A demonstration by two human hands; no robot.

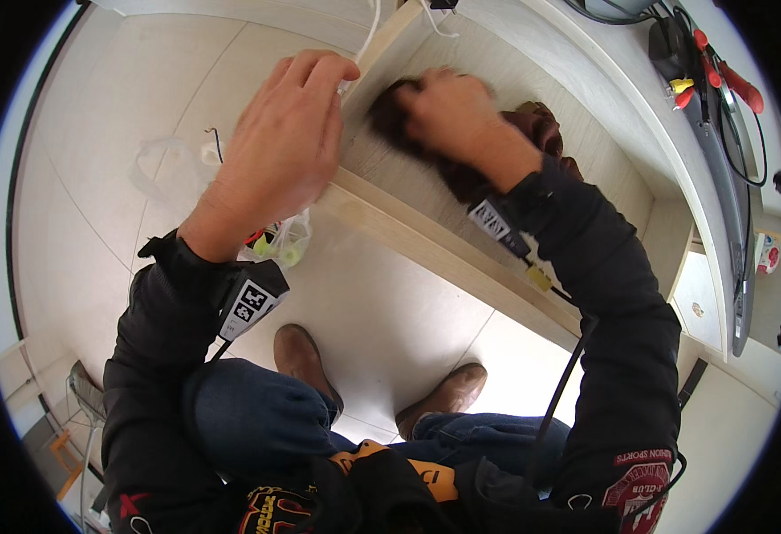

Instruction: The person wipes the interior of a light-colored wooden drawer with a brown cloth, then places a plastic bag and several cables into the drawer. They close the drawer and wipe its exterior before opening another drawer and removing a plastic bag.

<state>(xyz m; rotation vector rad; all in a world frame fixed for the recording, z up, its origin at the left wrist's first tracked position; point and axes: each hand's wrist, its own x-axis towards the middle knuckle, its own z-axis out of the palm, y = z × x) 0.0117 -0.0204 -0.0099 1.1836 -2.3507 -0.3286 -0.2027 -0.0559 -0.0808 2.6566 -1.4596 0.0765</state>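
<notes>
My right hand [453, 111] is inside an open pale wood drawer [390, 214], smeared by motion, gripping a dark brown cloth [537, 129]. The cloth bunches under my fingers and trails below my wrist along the drawer's bottom. My left hand [288, 133] is at the drawer's near-left corner with its fingers curled together. A white cable [373, 31] runs down to those fingertips, and a small white bit shows beneath them. Whether they grip the cable or the drawer's edge, I cannot tell.
Above the drawer, a desktop holds red-handled tools [742, 87], black cables and a flat dark device [720, 187]. On the floor at left is a clear plastic bag [163, 165]; another bag with green items [288, 245] lies below my left wrist. A folding metal stand [88, 396] is at lower left.
</notes>
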